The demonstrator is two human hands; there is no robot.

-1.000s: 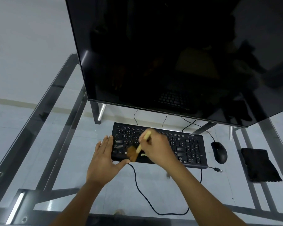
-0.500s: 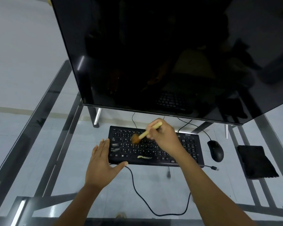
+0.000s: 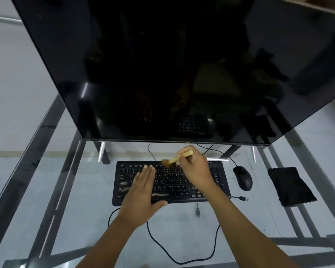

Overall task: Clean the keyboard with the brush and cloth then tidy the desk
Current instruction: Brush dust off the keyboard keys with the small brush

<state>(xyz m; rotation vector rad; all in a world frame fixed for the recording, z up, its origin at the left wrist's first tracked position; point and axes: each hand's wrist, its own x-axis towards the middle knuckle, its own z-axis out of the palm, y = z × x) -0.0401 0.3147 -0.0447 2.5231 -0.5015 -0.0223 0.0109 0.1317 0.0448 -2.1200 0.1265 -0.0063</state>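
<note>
A black keyboard [image 3: 168, 182] lies on the glass desk [image 3: 66, 190] below the monitor. My right hand [image 3: 196, 169] grips a small wooden-handled brush [image 3: 174, 160], whose brown bristles touch the keyboard's top row near the middle. My left hand [image 3: 143, 192] lies flat with fingers spread on the keyboard's left half, holding nothing. Pale smudges show on some keys near the left and the front row. A folded black cloth [image 3: 290, 186] rests on the desk at the far right.
A large dark monitor [image 3: 162, 64] leans over the back of the desk. A black mouse [image 3: 242, 177] sits between keyboard and cloth. A loose black cable [image 3: 162, 242] loops in front of the keyboard, and a plug end [image 3: 243, 198] lies at its right.
The brush has swept from the keyboard's front left up to the top row. My left hand slid from the desk edge of the keyboard onto its left keys.
</note>
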